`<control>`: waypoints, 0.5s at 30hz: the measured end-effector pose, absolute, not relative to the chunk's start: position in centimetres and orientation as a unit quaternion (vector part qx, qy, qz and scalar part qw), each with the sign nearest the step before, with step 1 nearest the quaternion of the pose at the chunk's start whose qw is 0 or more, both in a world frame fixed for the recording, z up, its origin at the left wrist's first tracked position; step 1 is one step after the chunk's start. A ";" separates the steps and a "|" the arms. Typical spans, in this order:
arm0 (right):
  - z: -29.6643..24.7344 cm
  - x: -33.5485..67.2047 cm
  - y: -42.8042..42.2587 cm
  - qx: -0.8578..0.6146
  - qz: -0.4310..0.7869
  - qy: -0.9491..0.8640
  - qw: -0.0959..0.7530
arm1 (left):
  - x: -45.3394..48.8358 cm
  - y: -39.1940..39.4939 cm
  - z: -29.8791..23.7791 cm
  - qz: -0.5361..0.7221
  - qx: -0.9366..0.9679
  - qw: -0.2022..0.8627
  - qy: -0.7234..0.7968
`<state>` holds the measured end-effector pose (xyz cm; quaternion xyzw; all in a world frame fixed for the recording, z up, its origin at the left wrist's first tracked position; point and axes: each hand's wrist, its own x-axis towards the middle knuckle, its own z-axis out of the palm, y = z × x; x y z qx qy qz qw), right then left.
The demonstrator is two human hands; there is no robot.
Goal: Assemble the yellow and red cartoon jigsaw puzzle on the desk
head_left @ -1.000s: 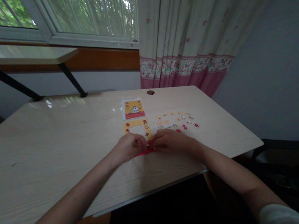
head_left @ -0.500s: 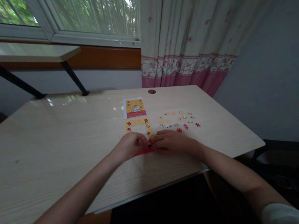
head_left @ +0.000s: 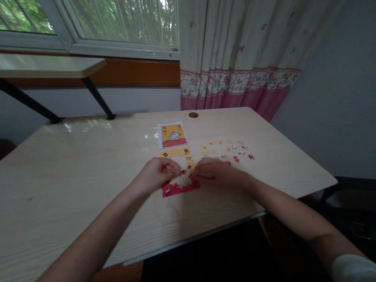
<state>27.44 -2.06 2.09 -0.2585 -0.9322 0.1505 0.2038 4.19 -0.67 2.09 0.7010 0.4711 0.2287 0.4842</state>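
A partly assembled jigsaw puzzle (head_left: 181,190) lies flat on the desk, its border joined in yellow and red around a bare middle. Over its left side, my left hand (head_left: 162,172) pinches a small reddish puzzle piece (head_left: 182,172) between thumb and fingertips. My right hand (head_left: 218,172) rests at the right border, fingers curled together; whether they hold a piece is hidden. Just above the puzzle is a printed reference picture (head_left: 173,135) of a white animal on yellow and red. Loose puzzle pieces (head_left: 236,158) in red, yellow and white lie spread beyond my right hand.
The pale wooden desk (head_left: 86,182) carries a raised shelf (head_left: 35,64) on black legs at the back left. A round cable hole (head_left: 193,115) is near the back edge. A window and a floral curtain (head_left: 233,61) are behind; a dark chair (head_left: 363,210) stands right.
My left hand has lifted up and left from the lower right border, with a small piece now visible in its fingers, uncovering the red bottom edge. My right hand stays by the right border.
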 end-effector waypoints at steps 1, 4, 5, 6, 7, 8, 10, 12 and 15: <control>2.2 27.3 -1.7 -0.271 0.160 -0.921 0.230 | 4.0 -0.5 2.2 0.223 0.688 0.510 0.465; 2.7 26.5 -0.5 -0.294 0.188 -0.906 0.240 | 3.8 -0.3 2.2 0.220 0.661 0.555 0.453; 2.9 26.2 -0.1 -0.303 0.202 -0.904 0.223 | 3.8 -0.2 2.2 0.226 0.656 0.560 0.452; 3.2 25.9 0.2 -0.313 0.215 -0.903 0.201 | 3.8 -0.2 2.2 0.232 0.652 0.562 0.452; 3.4 25.6 0.5 -0.325 0.229 -0.900 0.181 | 3.8 -0.2 2.2 0.235 0.649 0.564 0.453; 3.6 25.3 0.7 -0.336 0.241 -0.896 0.164 | 3.8 -0.2 2.2 0.237 0.648 0.565 0.453; 3.8 24.8 0.9 -0.355 0.259 -0.886 0.145 | 3.8 -0.3 2.2 0.240 0.645 0.567 0.452; 3.8 24.5 0.9 -0.373 0.272 -0.877 0.137 | 3.8 -0.4 2.4 0.243 0.644 0.570 0.449; 3.5 24.4 0.6 -0.399 0.288 -0.860 0.137 | 3.8 -0.3 2.3 0.247 0.648 0.566 0.445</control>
